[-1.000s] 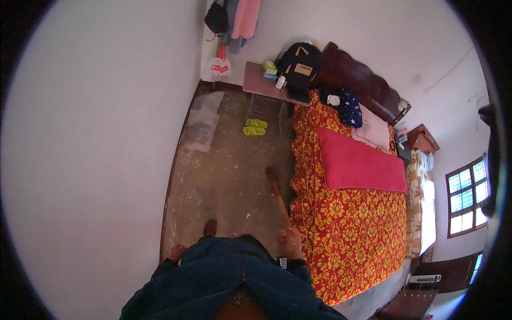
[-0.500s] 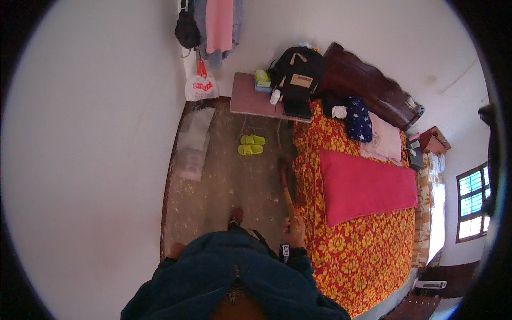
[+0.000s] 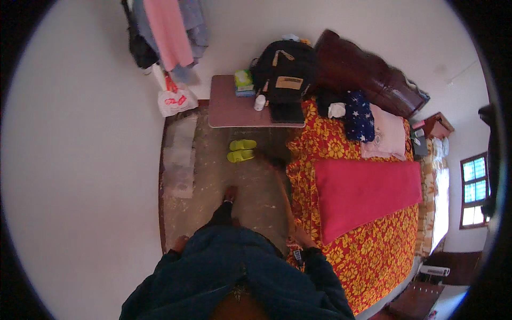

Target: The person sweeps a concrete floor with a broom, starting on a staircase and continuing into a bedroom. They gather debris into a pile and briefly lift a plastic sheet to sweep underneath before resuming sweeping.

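Observation:
My right hand (image 3: 303,238) is closed around the long wooden handle of a broom (image 3: 287,198), beside the edge of the bed. The broom slants away from me down to the floor, and its dark head is blurred close to the bed's side, right of a pair of lime-green slippers (image 3: 242,151). A dark band with a small black-and-white device sits on my right wrist. My left hand (image 3: 180,244) hangs low by my left side, near the white wall, mostly behind my sleeve; its fingers cannot be made out.
A bed with a red and yellow floral sheet (image 3: 368,266) and pink cover (image 3: 368,194) fills the right side. Ahead stands a small table (image 3: 224,106) bearing a black backpack (image 3: 288,66), tissues and a white bottle. Clear plastic sheeting (image 3: 180,160) lies along the left wall.
I have stepped forward, so one foot shows farther ahead. The broom's head has swung left toward the slippers, and my right hand sits a little lower and farther right in view.

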The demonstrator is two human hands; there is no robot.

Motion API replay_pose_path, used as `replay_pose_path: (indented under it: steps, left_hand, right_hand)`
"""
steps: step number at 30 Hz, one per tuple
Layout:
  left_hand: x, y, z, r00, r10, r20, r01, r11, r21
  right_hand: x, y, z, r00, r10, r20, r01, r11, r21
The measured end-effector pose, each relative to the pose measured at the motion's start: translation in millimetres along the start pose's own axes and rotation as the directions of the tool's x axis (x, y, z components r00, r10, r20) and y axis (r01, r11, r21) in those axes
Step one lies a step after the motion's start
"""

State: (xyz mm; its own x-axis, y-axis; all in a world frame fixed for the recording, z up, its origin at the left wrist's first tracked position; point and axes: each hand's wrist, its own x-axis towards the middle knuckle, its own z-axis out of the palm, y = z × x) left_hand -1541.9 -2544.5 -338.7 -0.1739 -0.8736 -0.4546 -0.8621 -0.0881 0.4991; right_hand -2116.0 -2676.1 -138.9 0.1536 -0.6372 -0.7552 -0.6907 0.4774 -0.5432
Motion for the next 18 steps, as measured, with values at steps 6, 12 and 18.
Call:
replay_pose_path:
  steps: [6,12,18]
  left_hand:
    - [121,11,-35,0.991,0.124,-0.046,-0.131,0.967,-0.217]
    - [185,26,-103,0.93,0.343,0.13,-0.344,0.939,-0.011]
    - [225,65,-134,0.836,0.252,0.488,-0.436,0.844,0.312]
  right_hand:
    - [30,61,18,0.984,0.162,-0.074,-0.175,0.816,-0.551]
    - [66,68,49,0.771,0.397,-0.498,-0.525,0.839,-0.144]
    - [37,49,53,0.829,0.439,-0.347,-0.341,0.888,0.31]
